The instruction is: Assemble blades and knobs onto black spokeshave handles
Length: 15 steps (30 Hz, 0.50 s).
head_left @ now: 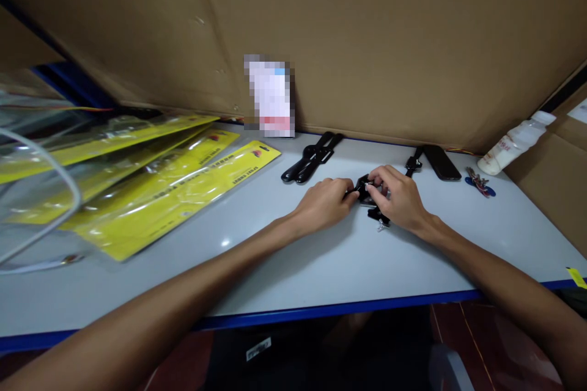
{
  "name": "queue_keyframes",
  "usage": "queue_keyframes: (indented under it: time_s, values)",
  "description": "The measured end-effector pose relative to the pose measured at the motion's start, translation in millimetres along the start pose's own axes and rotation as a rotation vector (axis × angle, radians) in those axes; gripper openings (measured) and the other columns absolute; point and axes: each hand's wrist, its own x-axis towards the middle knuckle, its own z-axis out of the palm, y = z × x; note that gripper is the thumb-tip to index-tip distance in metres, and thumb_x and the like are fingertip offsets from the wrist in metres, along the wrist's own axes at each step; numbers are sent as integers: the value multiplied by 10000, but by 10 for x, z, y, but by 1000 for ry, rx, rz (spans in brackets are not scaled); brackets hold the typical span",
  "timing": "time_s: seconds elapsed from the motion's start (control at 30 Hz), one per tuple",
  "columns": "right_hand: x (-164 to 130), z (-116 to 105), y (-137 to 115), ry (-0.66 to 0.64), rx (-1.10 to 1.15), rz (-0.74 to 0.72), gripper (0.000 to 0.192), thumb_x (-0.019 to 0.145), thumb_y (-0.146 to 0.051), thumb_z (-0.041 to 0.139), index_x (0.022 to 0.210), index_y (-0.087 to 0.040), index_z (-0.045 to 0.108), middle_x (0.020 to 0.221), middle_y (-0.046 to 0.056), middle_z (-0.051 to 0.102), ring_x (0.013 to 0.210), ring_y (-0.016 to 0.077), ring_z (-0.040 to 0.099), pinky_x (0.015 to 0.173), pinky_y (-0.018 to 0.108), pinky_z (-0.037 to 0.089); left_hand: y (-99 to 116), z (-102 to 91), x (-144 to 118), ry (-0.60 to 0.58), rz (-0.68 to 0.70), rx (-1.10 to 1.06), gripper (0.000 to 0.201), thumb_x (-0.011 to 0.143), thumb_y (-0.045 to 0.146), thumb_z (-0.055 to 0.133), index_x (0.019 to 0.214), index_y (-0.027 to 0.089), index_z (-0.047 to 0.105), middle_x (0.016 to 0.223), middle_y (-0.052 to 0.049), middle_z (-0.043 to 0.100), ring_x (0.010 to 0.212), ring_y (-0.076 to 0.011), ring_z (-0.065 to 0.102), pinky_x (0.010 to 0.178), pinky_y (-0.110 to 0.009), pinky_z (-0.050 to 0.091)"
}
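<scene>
Both my hands meet over a small black device (365, 189) on the pale grey table (284, 263). My left hand (323, 203) pinches its left end with closed fingers. My right hand (398, 198) covers its right side, fingers curled on it. A black strap with a small metal piece (380, 220) sticks out below my right hand. Most of the device is hidden by my fingers.
Yellow and clear plastic packages (151, 186) lie stacked at the left with a white cable (41, 220). Black straps (312, 157) lie behind my hands. A black phone (441, 162), keys (479, 183) and a white bottle (513, 143) are at the right. Cardboard walls (367, 30) stand behind.
</scene>
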Motion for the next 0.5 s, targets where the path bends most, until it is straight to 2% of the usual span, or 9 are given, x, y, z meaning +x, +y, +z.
queue_keyframes:
  time_s: [0.1, 0.13, 0.2, 0.27, 0.4, 0.5]
  values:
    - [9, 35, -5, 1, 69, 61, 56, 895, -271, 570, 894, -215, 567, 809, 16, 650, 693, 166, 580, 650, 294, 436, 14, -4, -8, -4, -7, 7, 285, 928, 348, 425, 897, 188, 660, 863, -126, 715, 837, -271, 640, 638, -332, 349]
    - [8, 45, -7, -3, 83, 43, 18, 890, -223, 544, 893, -217, 561, 824, 18, 650, 717, 168, 586, 667, 295, 443, 20, -5, -12, -7, -8, 13, 287, 928, 346, 422, 905, 189, 661, 871, -125, 717, 846, -271, 643, 639, -330, 351]
    - [1, 57, -16, 7, 96, -11, 116, 857, -136, 502, 924, -216, 553, 927, 39, 651, 783, 170, 598, 715, 299, 458, 28, -5, -19, -12, -8, 23, 291, 927, 346, 417, 917, 191, 663, 879, -121, 720, 856, -272, 648, 638, -328, 352]
    - [-5, 54, -31, 23, 82, -4, 122, 855, -160, 524, 964, -213, 544, 971, 52, 646, 769, 168, 597, 708, 303, 461, 30, -3, -23, -12, -8, 29, 302, 930, 352, 408, 922, 192, 664, 886, -124, 722, 858, -275, 649, 634, -329, 351]
    - [-1, 45, -57, -17, 73, 157, 147, 927, -369, 546, 955, -226, 526, 713, -9, 624, 600, 156, 556, 587, 292, 408, 27, 4, -21, -8, -7, 29, 315, 935, 359, 405, 907, 186, 667, 883, -137, 722, 841, -278, 648, 632, -337, 352]
    - [8, 61, -56, -8, 107, 138, 72, 909, -286, 542, 875, -229, 515, 732, -8, 631, 645, 155, 575, 609, 286, 412, 27, 4, -19, -6, -8, 18, 293, 932, 347, 423, 891, 185, 664, 849, -133, 715, 826, -279, 642, 633, -340, 359]
